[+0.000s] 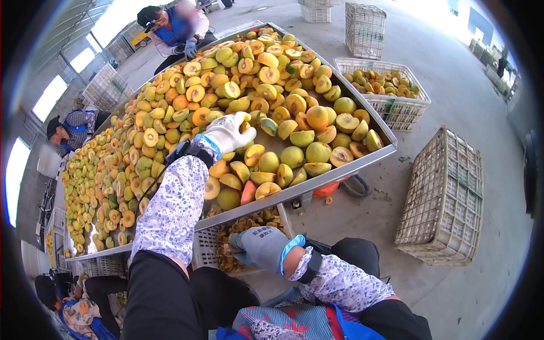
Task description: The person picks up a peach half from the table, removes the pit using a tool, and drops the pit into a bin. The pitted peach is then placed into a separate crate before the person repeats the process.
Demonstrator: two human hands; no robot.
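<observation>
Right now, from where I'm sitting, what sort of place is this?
Most likely a fruit-processing shed. A long metal table is heaped with halved fruit, plastic crates stand on the concrete floor, and other workers are busy along the same table.

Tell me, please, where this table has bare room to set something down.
Little on the table: only a bare metal strip between the left hand and the halved fruit; elsewhere fruit is heaped. The concrete floor between the table and the upturned crate lies open.
</observation>
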